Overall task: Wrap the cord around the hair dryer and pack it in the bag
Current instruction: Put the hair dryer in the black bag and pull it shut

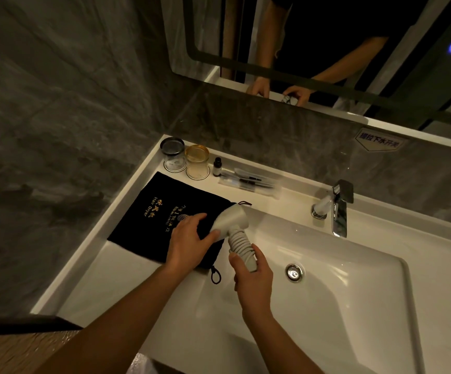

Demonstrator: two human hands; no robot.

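Note:
A grey hair dryer (232, 218) has its cord (240, 240) wound in tight coils around the handle. Its head sits partly inside the mouth of a black drawstring bag (162, 211) with gold lettering, which lies flat on the left ledge of the white sink. My right hand (251, 276) grips the lower end of the wrapped handle. My left hand (190, 240) holds the bag's open edge beside the dryer head, thumb touching the grey body. A black drawstring loop (215, 275) hangs over the basin edge.
The white basin (340, 306) with a chrome drain (294, 271) lies to the right, a chrome faucet (336, 209) behind it. Two glass jars (185, 160), a small dark bottle (217, 166) and wrapped toiletries (250, 180) line the back ledge. A mirror hangs above.

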